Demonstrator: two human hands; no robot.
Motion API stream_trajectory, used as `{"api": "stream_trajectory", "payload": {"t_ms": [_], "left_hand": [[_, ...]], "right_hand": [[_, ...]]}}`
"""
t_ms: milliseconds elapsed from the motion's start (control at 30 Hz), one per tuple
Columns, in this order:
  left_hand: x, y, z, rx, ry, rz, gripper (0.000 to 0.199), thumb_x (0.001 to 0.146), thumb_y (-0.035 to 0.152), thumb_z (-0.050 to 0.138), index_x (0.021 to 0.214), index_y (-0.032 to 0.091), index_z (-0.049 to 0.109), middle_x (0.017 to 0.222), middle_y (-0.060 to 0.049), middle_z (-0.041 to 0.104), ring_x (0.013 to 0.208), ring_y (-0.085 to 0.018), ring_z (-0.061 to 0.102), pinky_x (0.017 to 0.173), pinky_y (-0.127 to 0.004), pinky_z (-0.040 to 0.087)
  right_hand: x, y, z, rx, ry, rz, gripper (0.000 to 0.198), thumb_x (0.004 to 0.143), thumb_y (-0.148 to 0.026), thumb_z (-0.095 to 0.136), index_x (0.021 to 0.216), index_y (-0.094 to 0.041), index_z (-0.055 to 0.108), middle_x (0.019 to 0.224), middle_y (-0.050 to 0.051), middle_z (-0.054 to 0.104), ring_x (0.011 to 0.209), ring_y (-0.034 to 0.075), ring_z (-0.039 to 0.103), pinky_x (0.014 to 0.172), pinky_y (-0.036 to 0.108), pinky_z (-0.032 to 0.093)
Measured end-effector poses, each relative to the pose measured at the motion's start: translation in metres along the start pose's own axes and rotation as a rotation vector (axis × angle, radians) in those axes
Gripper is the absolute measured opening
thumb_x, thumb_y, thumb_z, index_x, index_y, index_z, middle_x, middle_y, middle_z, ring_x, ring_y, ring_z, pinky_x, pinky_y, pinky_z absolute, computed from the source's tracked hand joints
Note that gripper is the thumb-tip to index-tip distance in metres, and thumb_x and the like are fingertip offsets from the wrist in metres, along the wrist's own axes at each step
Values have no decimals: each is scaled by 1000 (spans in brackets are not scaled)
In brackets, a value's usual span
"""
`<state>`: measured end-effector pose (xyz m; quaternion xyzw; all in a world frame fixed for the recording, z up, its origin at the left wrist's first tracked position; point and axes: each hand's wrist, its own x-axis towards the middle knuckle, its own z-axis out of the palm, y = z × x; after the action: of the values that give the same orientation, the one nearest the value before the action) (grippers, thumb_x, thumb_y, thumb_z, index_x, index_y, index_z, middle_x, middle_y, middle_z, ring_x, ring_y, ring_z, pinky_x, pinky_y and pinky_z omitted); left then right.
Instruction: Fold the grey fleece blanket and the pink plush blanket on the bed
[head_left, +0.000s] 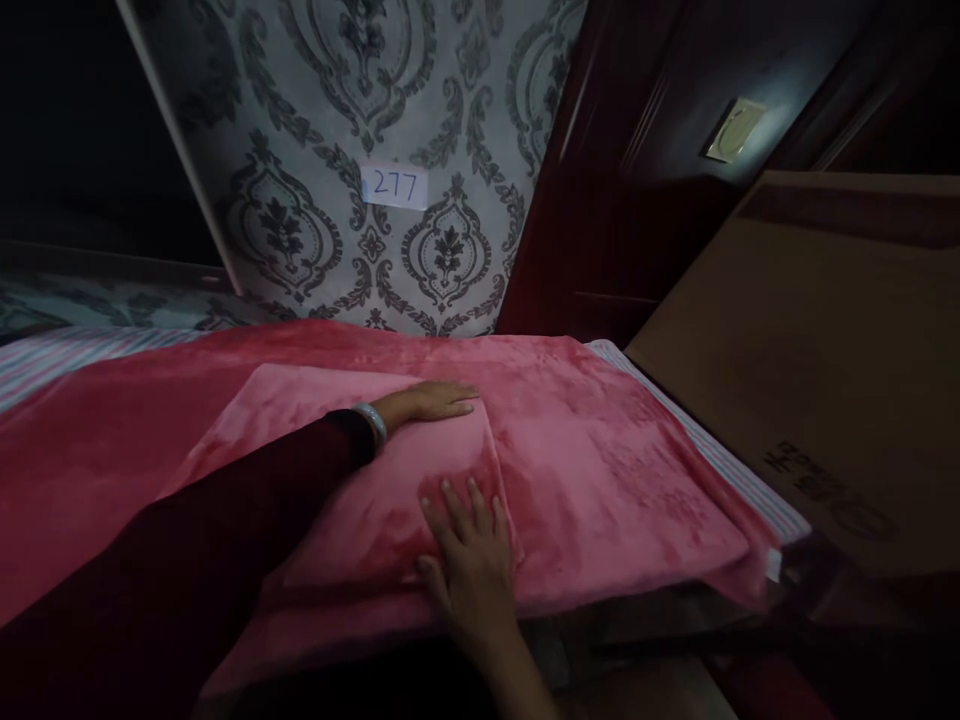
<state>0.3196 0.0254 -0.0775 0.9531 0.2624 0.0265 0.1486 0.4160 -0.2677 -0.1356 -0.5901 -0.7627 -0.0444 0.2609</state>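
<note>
A plush pink blanket (600, 450) lies spread over a bed or table. On top of it, left of the middle, is a folded pink layer (352, 400) with a straight right edge; whether it belongs to the same blanket I cannot tell. My left hand (435, 401), with a bracelet (371, 422) at the wrist, rests flat on the far right corner of this layer, fingers stretched out. Closer to me, my right hand (472, 560) presses on the near right part of the layer with its fingers spread. Neither hand grips anything.
A striped sheet (739, 480) shows under the blanket at the right and far left. A large cardboard box (817, 370) stands close on the right. Behind are a patterned wall with a paper reading 277 (395, 187) and dark red wood panelling (585, 230).
</note>
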Motion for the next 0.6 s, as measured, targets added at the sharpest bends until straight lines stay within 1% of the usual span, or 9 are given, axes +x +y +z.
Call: {"api": "stream_trajectory", "payload": {"t_ms": [67, 167, 233, 300, 367, 433, 467, 533, 600], "left_hand": [[9, -8, 0, -41, 17, -29, 64, 102, 59, 32, 153, 25, 49, 159, -5, 47, 149, -22, 40, 125, -36, 23], [14, -14, 1, -50, 72, -52, 60, 104, 53, 28, 148, 23, 55, 155, -5, 53, 146, -21, 44, 124, -34, 24], [13, -13, 2, -47, 151, -77, 60, 104, 51, 25, 145, 22, 58, 152, -5, 56, 143, -20, 48, 122, -32, 28], [9, -9, 2, -1, 247, -133, 58, 105, 48, 25, 138, 21, 64, 145, -6, 63, 135, -20, 56, 117, -33, 37], [5, -3, -3, 74, 313, -188, 55, 105, 41, 26, 126, 18, 71, 132, -10, 70, 123, -23, 64, 110, -36, 44], [1, 6, -11, 125, 335, -206, 52, 104, 38, 29, 113, 16, 75, 120, -13, 75, 113, -25, 68, 104, -39, 46], [-2, 12, -16, 131, 333, -204, 50, 104, 37, 32, 110, 16, 76, 117, -14, 75, 111, -26, 68, 104, -40, 47], [-12, 26, -25, 140, 332, -163, 45, 102, 40, 37, 113, 18, 75, 119, -14, 74, 114, -27, 66, 106, -41, 46], [-31, 45, -29, 147, 339, -45, 45, 102, 42, 39, 122, 19, 72, 128, -13, 71, 122, -27, 63, 110, -42, 43]], "right_hand": [[-1, 0, 0, -7, -1, 1, 67, 96, -38, 58, 159, -40, 35, 165, -1, 37, 155, 35, 24, 122, 63, 23], [-1, 0, 0, -10, 0, 2, 69, 95, -37, 58, 160, -40, 33, 166, -2, 35, 155, 35, 23, 122, 63, 23], [-1, 0, 1, -11, -2, 3, 69, 95, -37, 58, 160, -40, 33, 166, -2, 35, 155, 35, 23, 121, 63, 24], [0, 0, 1, -17, -1, 1, 68, 95, -37, 58, 159, -40, 34, 166, -1, 36, 155, 35, 24, 121, 62, 25], [1, 0, 1, -26, 10, -2, 65, 96, -37, 57, 158, -39, 37, 165, 0, 38, 154, 35, 25, 121, 62, 24], [3, -1, 1, -30, 30, -5, 62, 96, -36, 56, 157, -38, 40, 164, 0, 40, 154, 34, 25, 122, 61, 22], [3, -1, 1, -28, 42, -8, 61, 97, -36, 55, 156, -37, 42, 163, 1, 41, 154, 34, 26, 122, 61, 22], [3, -1, 0, -22, 57, -16, 59, 98, -36, 54, 155, -36, 43, 163, 1, 41, 154, 33, 26, 122, 60, 21], [2, 0, -2, -17, 59, -31, 58, 98, -36, 53, 155, -34, 44, 163, 3, 42, 153, 33, 26, 121, 61, 22]]}}
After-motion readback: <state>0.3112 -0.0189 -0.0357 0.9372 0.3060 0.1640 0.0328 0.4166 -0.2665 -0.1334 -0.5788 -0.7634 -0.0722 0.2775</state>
